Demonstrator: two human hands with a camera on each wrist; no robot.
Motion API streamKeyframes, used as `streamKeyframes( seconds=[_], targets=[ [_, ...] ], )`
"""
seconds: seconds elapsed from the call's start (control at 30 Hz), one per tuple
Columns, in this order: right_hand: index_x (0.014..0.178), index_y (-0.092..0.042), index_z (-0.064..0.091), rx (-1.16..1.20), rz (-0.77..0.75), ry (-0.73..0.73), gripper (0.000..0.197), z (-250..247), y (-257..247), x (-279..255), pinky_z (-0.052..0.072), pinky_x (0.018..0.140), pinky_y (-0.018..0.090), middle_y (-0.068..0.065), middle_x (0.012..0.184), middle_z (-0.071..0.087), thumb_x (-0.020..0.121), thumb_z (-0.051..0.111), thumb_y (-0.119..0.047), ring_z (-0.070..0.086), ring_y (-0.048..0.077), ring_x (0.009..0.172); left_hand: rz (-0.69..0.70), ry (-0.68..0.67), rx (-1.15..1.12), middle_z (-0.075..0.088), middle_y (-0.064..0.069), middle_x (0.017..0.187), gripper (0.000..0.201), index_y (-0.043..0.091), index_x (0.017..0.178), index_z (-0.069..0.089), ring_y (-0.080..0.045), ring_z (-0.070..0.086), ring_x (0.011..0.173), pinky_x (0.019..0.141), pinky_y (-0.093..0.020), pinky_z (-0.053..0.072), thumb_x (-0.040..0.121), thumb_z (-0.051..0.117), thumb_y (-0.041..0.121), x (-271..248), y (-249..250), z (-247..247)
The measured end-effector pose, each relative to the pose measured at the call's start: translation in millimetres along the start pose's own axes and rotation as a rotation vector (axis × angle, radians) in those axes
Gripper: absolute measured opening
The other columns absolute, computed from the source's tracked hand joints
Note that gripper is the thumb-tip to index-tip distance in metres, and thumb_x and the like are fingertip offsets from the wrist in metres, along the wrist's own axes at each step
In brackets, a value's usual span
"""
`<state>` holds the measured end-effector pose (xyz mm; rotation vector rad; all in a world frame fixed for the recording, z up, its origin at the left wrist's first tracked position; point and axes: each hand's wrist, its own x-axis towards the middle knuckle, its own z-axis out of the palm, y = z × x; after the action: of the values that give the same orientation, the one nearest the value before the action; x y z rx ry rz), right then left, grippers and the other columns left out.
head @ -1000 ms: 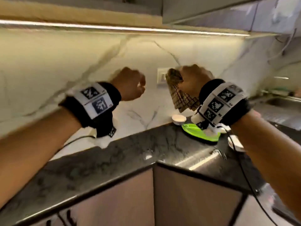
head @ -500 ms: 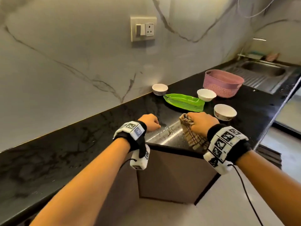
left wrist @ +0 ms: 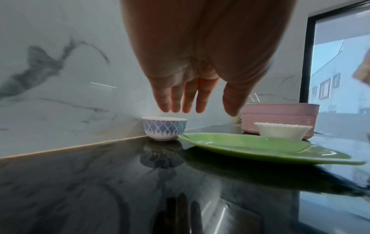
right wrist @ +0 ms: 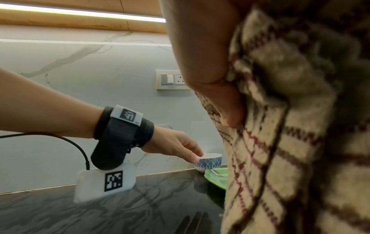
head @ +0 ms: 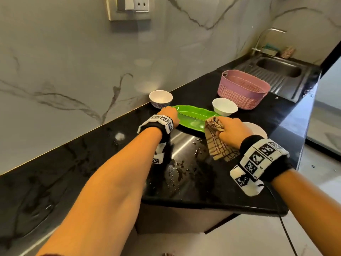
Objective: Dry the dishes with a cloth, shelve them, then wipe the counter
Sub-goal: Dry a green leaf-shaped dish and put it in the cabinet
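A small blue-patterned bowl (head: 160, 98) (left wrist: 164, 130) stands by the wall on the black counter (head: 77, 163). My left hand (head: 168, 115) (left wrist: 200, 110) hovers just over its rim with fingers straight and spread, holding nothing; I cannot tell whether it touches. Beside the bowl lies a green leaf-shaped plate (head: 195, 119) (left wrist: 250, 145). My right hand (head: 230, 132) grips a bunched beige checked cloth (head: 215, 141) (right wrist: 290, 126) at the plate's near right end. A white bowl (head: 224, 106) (left wrist: 282, 131) sits behind the plate. Another white bowl (head: 258, 129) is half hidden by my right hand.
A pink plastic basket (head: 241, 91) stands at the back right, with a steel sink (head: 278, 67) beyond it. Water drops (head: 184, 163) lie on the counter near the front edge. The marble wall carries a switch plate (head: 129, 8). The counter ends in a corner below my arms.
Both hands came down from in front of the wall to the counter. My left hand opened from a fist and reached forward to the patterned bowl. The right hand still grips the cloth.
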<state>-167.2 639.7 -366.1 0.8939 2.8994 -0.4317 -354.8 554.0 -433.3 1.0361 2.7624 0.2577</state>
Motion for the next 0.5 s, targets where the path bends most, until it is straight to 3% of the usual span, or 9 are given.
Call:
streamKeyframes(
  seconds=[0.17,0.33,0.5],
  targets=[
    [0.125,-0.017,0.051,0.000,0.018,0.004,0.036,0,10,31,0.043,0.093,0.039,0.017,0.122,0.058,0.090,0.048,-0.014,0.055,0.036,0.112,0.066,-0.032,0.031,0.046,-0.021,0.136,0.046,-0.001,0.131,0.045,-0.035,0.044,0.127,0.101,-0.041,0.038,0.093,0.051,0.026,36,9,5],
    [0.129,-0.020,0.049,0.004,0.002,-0.010,0.039,-2,12,52,0.042,0.094,0.039,0.014,0.125,0.057,0.091,0.049,-0.016,0.053,0.034,0.114,0.026,-0.063,0.083,0.053,-0.017,0.132,0.036,0.002,0.126,0.054,-0.035,0.050,0.123,0.097,-0.042,0.044,0.094,0.051,0.018,52,11,24],
    [0.126,-0.019,0.051,-0.012,-0.012,0.014,0.036,-3,17,63,0.043,0.095,0.040,0.015,0.124,0.057,0.091,0.050,-0.017,0.054,0.035,0.112,-0.037,-0.001,0.107,0.041,-0.016,0.138,0.040,0.007,0.127,0.053,-0.036,0.032,0.131,0.104,-0.047,0.032,0.091,0.051,0.024,43,11,38]
  ],
)
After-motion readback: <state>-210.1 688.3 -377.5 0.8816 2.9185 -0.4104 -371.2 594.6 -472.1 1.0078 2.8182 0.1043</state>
